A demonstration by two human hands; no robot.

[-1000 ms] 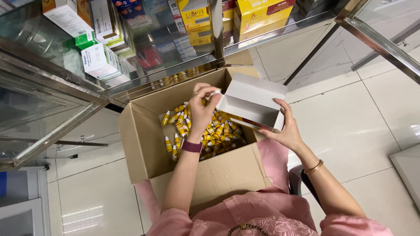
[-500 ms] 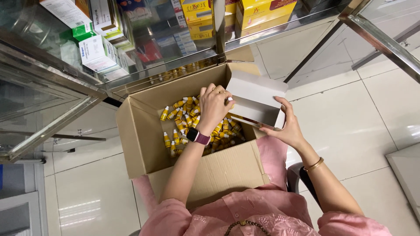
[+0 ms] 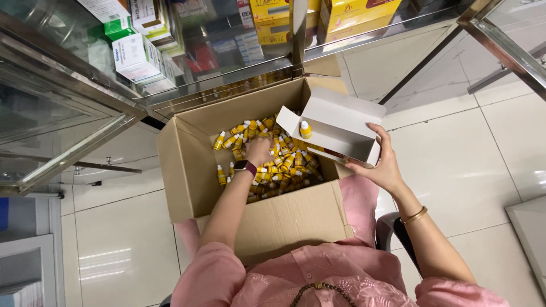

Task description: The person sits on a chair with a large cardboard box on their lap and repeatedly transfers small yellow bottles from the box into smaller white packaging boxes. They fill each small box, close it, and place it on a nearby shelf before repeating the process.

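While a brown cardboard carton [image 3: 267, 219] rests on the person's lap, the right hand [image 3: 384, 165] pinches the rim of a small white box [image 3: 335, 122] tilted over the carton's far corner, 1 yellow bottle [image 3: 305, 129] inside. The left hand [image 3: 259, 150] reaches into the carton's loose bottles [image 3: 278, 165], fingers hidden; keeping the white box level would likely help.

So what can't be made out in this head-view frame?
- Left hand: fingers buried among the yellow bottles in the cardboard box; whether it grips one is hidden.
- White carton: its near wall hides most of the interior; one bottle shows.
- Right hand: fingertips are behind the carton.
- Shelf packages: blurred by glass reflections.
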